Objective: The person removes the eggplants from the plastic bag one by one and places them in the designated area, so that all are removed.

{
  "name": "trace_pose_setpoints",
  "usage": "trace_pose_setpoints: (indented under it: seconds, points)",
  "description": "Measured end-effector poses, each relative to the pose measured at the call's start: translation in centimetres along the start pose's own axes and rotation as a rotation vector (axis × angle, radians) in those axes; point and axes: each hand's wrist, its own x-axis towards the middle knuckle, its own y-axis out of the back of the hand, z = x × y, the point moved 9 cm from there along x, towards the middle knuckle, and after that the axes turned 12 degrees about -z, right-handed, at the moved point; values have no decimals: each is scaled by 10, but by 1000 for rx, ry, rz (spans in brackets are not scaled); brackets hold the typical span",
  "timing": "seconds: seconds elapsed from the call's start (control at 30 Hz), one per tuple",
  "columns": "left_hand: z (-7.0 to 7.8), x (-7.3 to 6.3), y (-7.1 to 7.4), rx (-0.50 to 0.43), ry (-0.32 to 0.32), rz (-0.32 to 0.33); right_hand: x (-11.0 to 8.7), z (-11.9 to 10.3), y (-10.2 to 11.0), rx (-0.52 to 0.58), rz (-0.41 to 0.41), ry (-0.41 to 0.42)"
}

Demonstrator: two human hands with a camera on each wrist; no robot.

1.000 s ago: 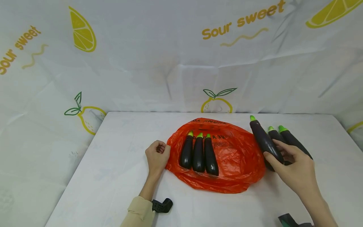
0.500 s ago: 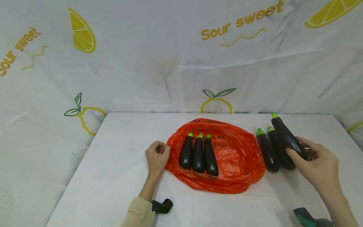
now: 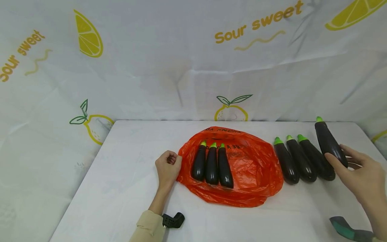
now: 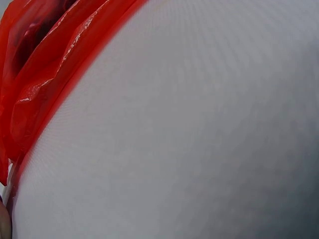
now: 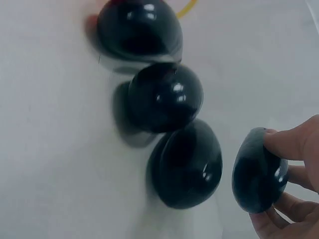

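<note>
My right hand (image 3: 362,169) grips a dark eggplant (image 3: 330,143) by its thick lower end, its green stem pointing away. In the right wrist view the held eggplant (image 5: 259,172) sits between thumb and fingers, apart from the row beside it. That row is three eggplants (image 3: 315,159) lying side by side, right of a red plastic bag (image 3: 254,174). On the bag lie three more eggplants (image 3: 211,164). My left hand (image 3: 167,168) pinches the bag's left edge with curled fingers; the left wrist view shows mostly the bag's rim (image 4: 55,74).
A white table (image 3: 121,168) carries everything. Behind it hangs a white cloth (image 3: 151,67) printed with lemons and lettering. Black devices are strapped at the left wrist (image 3: 173,220) and the right wrist (image 3: 350,230).
The right hand has moved rightward with an eggplant in its grip, from the bag's right edge to beyond the row, uncovering the row. The left hand and bag stay put.
</note>
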Motion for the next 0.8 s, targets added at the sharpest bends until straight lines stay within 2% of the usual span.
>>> trace_pose_setpoints:
  seconds: [0.27,0.5,0.8]
  points:
    - [0,-1,0,8,-10,6,9,29,-1,-21,16,-107]
    - [0,0,-1,0,-5,0,14,45,-7,-40,-78,-222]
    - [-1,0,-1,1,-10,2,10,48,-13,-78,-165,-195]
